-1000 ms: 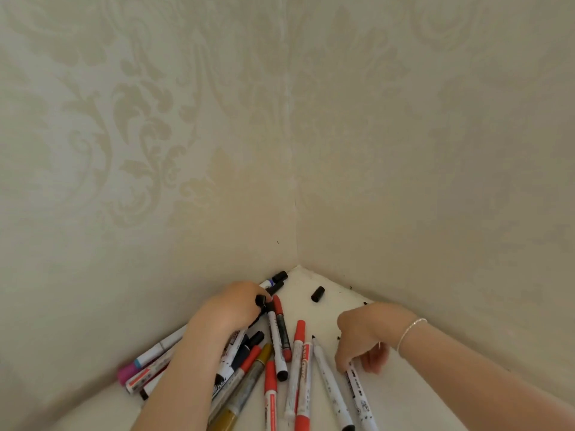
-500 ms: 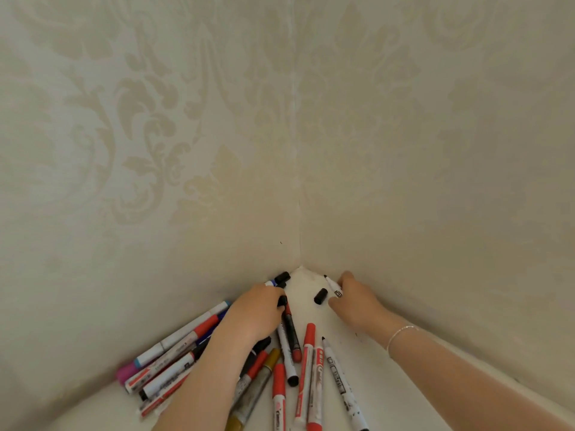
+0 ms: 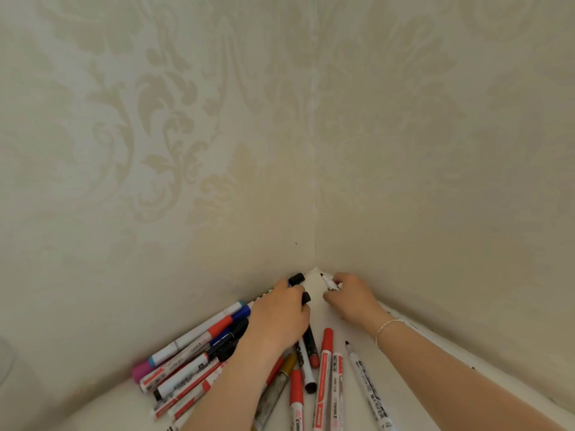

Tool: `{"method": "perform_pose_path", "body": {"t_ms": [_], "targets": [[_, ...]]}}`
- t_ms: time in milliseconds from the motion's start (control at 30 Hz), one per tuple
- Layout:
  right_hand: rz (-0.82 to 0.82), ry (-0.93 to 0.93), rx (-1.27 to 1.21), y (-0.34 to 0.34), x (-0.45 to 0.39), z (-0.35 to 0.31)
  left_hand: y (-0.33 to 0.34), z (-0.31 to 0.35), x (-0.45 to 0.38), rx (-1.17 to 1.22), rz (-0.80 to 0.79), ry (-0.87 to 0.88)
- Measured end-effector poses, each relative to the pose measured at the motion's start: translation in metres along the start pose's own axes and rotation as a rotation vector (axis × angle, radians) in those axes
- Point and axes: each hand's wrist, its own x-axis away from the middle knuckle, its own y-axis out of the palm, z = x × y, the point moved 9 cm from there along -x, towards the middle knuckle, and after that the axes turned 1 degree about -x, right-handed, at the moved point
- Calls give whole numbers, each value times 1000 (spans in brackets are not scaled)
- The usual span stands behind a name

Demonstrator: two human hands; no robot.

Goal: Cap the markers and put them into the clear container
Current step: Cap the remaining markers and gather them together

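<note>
My right hand [image 3: 353,301] grips an uncapped white marker [image 3: 332,285] in the table's corner, its black tip pointing up and left. My left hand [image 3: 280,318] lies over the marker pile and pinches a black cap [image 3: 306,297] at its fingertips, a short gap from the right hand. Several markers [image 3: 199,362] with red, blue, pink and black caps lie fanned out against the left wall. Another uncapped white marker [image 3: 368,387] lies beside my right forearm. The clear container is not clearly in view.
Patterned walls meet in a corner [image 3: 315,265] and close in the white tabletop [image 3: 401,396] on two sides. A black-capped marker end [image 3: 295,279] lies against the left wall near the corner. A faint translucent shape [image 3: 6,362] shows at the left edge.
My right hand picked a white marker from the table and carried it up into the corner. My left hand slid a little toward the corner. The loose black cap there is no longer visible.
</note>
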Motion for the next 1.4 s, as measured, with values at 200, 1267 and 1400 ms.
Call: {"method": "perform_pose_path", "body": {"t_ms": [200, 1267, 1400], "targets": [[-200, 92, -716, -3, 15, -27, -15, -6, -7, 531, 82, -123], [-149, -223, -296, -19, 50, -70, -37, -11, -5, 1032, 295, -181], [-120, -218, -283, -20, 52, -69, -35, -9, -6, 983, 295, -162]]}}
